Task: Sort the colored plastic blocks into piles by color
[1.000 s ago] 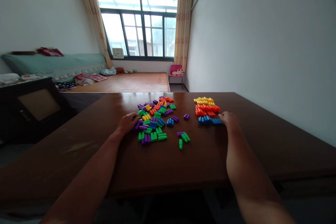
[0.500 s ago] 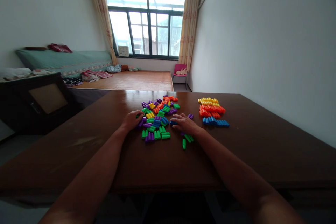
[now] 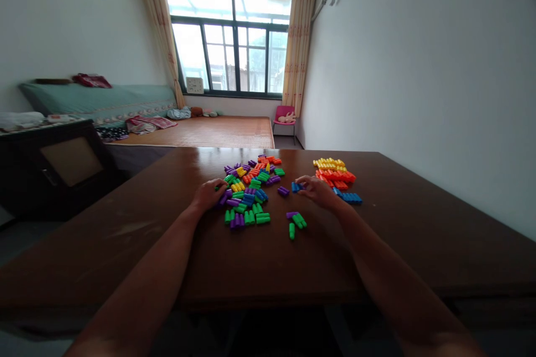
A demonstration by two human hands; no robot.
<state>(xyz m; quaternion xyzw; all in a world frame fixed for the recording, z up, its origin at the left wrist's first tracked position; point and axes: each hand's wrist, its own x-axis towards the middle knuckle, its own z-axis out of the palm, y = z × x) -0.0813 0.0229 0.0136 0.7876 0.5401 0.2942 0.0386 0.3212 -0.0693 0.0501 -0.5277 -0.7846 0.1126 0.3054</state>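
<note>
A mixed pile of small ribbed plastic pieces, green, purple, blue, yellow and orange, lies on the brown table. At the pile's left edge rests my left hand, its fingers curled around a green plastic piece that is mostly hidden. My right hand pinches a blue plastic piece between thumb and fingers, right of the pile. Beyond that hand, sorted rows show yellow pieces, orange pieces and blue pieces; my fingers partly cover the rows' left side.
A purple piece lies between the pile and my right hand. Nearer to me are loose green pieces and a single green one. The table extends toward a bed, and a pink chair stands behind.
My right hand has moved right from the pile's edge with the blue piece, uncovering purple and green pieces. My left hand has stayed about where it was. The view has tilted slightly.
</note>
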